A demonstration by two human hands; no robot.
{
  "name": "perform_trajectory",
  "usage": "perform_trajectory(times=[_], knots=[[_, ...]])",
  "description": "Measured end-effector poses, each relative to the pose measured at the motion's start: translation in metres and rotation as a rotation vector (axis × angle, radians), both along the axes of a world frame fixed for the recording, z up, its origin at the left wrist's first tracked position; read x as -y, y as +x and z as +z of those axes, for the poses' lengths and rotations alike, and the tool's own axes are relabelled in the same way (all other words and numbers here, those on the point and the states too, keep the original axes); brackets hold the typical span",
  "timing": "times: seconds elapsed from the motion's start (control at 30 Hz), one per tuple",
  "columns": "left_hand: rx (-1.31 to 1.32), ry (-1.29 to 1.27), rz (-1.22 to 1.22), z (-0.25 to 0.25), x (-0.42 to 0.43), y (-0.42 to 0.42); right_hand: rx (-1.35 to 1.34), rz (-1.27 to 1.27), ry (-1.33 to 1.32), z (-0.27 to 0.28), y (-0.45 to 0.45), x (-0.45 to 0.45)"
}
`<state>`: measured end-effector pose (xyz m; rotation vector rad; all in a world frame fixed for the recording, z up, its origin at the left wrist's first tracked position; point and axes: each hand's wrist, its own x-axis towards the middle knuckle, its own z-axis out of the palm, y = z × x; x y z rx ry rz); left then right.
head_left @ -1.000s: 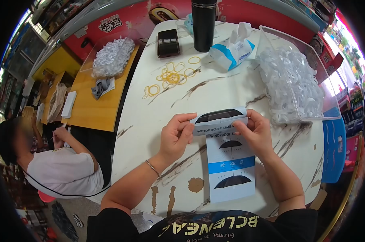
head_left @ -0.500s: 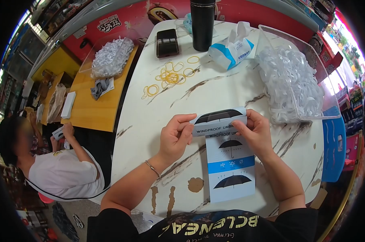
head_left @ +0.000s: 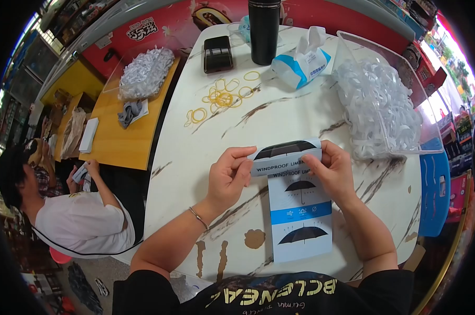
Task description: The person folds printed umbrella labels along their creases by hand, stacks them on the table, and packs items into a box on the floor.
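Observation:
Both of my hands pinch a printed windproof-umbrella leaflet [head_left: 279,164] by its two ends above the white table. My left hand [head_left: 230,176] is closed on the left edge, thumb and fingers pressed together. On the right end, my right hand [head_left: 331,173] grips with its thumb laid over the print. The held part is bent and shows a black umbrella above lettering. Just below it is a printed sheet [head_left: 301,249] with a blue band and more umbrella pictures. Whether that sheet is joined to the held part, I cannot tell.
Yellow rubber bands [head_left: 224,97] lie loose beyond my hands. Behind them are a black phone-like case [head_left: 217,54], a black tumbler [head_left: 264,34] and a tissue pack [head_left: 302,68]. A clear bin [head_left: 412,107] of whitish strips stands right. A person [head_left: 85,220] works at left.
My hands and the leaflet stay almost still. At the left, the other person's head and hands have shifted slightly.

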<state>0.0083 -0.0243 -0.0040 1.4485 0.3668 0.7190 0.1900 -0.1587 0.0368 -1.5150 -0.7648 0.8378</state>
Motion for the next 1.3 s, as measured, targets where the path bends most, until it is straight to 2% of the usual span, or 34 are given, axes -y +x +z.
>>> perform_trajectory(times=[0.7,0.8,1.0,1.1,1.2,1.3], knots=[[0.02,0.073,0.042,0.0,0.004,-0.002,0.0,-0.012,0.041,-0.003,0.003,0.0],[0.028,0.111,0.081,0.003,0.006,-0.002,0.052,-0.019,0.015,-0.003,0.005,0.0],[0.104,0.133,0.115,0.003,0.007,-0.001,0.477,-0.098,0.024,0.005,0.007,0.002],[0.082,0.148,0.128,0.008,0.012,-0.001,0.543,-0.128,0.116,0.003,0.008,0.0],[0.087,0.2,0.105,0.006,0.018,-0.001,0.363,-0.126,0.12,-0.003,0.005,-0.001],[0.059,0.248,0.054,0.011,0.029,-0.003,0.451,-0.115,0.059,0.001,-0.002,0.0]])
